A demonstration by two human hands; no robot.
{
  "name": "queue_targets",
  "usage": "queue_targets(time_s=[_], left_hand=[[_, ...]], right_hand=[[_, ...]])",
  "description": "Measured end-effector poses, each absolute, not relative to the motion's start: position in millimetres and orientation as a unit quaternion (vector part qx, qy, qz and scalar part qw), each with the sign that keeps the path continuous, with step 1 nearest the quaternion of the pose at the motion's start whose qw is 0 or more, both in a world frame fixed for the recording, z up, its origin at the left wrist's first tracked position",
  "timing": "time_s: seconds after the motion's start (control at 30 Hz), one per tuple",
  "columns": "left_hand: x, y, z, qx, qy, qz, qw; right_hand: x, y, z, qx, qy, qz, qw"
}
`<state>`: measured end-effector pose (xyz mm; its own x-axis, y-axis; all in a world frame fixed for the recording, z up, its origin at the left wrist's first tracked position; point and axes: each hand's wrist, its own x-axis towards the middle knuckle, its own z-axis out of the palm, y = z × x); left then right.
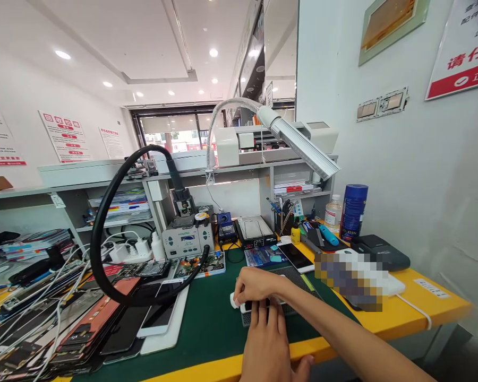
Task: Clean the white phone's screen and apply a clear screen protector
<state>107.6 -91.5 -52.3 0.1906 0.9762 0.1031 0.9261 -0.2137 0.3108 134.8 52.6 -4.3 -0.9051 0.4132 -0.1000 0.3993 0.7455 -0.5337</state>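
Observation:
My right hand [258, 284] reaches in from the right, above my left hand, its fingers closed in a pinch on a small white piece [234, 301] whose kind I cannot make out. My left hand [266, 337] lies flat in front, fingers stretched forward and thumb held out. Its fingertips rest on a phone-like thing [248, 306] with a dark face and white edge, mostly hidden under both hands. Beneath lies a dark perforated pad [293, 306] on the green work mat [207, 323].
Stacked phones and parts [99, 323] crowd the left, beneath a thick black hose [96, 239]. Behind stand a grey soldering station [187, 239] and a silver heating plate [257, 231]. A white phone [297, 258], a blue can [353, 212] and a black case [380, 252] are at right.

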Motion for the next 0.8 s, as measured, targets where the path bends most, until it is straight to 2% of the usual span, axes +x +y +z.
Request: queue_targets(time_s=[0.53, 0.8], left_hand=[[96.2, -72.8, -87.7, 0.785, 0.613, 0.087, -0.014], [111.1, -77.1, -89.8, 0.751, 0.643, 0.132, -0.073]], right_hand=[[131.4, 44.0, -4.0, -0.354, -0.893, 0.256, 0.105], [137.8, 43.5, -4.0, -0.400, -0.883, 0.209, 0.127]])
